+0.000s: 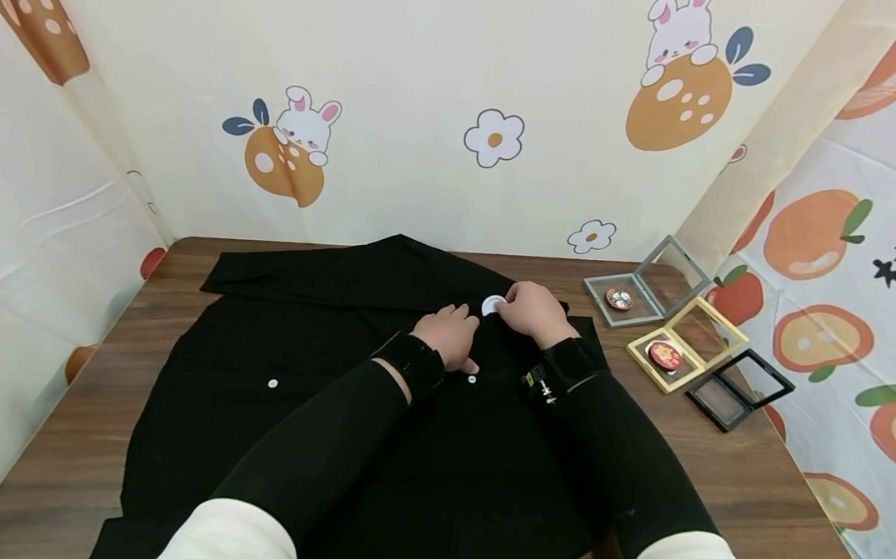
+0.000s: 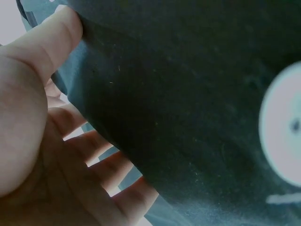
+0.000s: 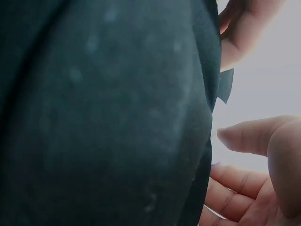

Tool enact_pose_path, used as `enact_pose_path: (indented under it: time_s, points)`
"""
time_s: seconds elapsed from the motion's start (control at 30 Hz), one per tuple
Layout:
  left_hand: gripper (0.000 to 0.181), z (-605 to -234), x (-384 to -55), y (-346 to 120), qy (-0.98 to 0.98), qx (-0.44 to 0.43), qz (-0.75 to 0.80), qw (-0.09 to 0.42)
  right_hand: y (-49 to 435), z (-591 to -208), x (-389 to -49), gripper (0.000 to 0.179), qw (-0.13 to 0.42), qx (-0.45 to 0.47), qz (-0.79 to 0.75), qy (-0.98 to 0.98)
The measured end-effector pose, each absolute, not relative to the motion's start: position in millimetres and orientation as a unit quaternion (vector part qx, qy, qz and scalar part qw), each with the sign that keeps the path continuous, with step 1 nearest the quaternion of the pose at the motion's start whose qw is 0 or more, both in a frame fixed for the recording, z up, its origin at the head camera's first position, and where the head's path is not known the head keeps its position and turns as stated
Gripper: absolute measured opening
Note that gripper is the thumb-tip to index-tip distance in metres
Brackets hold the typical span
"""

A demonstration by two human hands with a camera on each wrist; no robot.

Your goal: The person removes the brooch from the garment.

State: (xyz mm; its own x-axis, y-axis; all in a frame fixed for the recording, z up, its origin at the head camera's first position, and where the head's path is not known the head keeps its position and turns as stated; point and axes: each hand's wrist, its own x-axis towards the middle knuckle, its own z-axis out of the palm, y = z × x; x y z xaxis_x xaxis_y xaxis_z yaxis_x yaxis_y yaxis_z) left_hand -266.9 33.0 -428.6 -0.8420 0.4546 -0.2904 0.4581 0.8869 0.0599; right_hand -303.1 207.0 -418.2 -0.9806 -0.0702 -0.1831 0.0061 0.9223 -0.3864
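A black button-up garment (image 1: 331, 343) lies spread on the table, with small white buttons, one white button (image 1: 471, 379) just below the hands. Near its top, my right hand (image 1: 533, 309) pinches the edge of a white round badge-like piece (image 1: 492, 305); the fingers partly cover it. To the left of that piece, my left hand (image 1: 446, 338) rests on the black cloth with thumb and fingers spread apart. In the left wrist view the thumb (image 2: 59, 35) lies against the cloth, while the fingertips are hidden behind its edge. Cloth also hides the right fingertips in the right wrist view.
Three open hinged cases stand at the right: a grey case (image 1: 648, 314) with a round brooch (image 1: 618, 299), a yellow case (image 1: 710, 360) with a red round brooch (image 1: 665, 355), and a black case (image 1: 757, 399). Printed curtains (image 1: 428, 172) border the wooden table (image 1: 750, 483).
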Motion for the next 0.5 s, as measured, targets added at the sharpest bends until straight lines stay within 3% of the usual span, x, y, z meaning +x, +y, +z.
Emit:
enact_pose_path:
  time_s: [0.33,0.5]
  points:
    - [0.081,-432.2,-268.7,32.6,0.959,0.243,-0.002,0.147,204.5,-425.7,-308.9,0.038,0.112,0.008,-0.189,0.976]
    - [0.081,-429.2,-266.4,32.0,0.958,0.245,-0.006,0.145,205.1,-428.0,-309.1,0.031,0.129,0.002,-0.21,0.969]
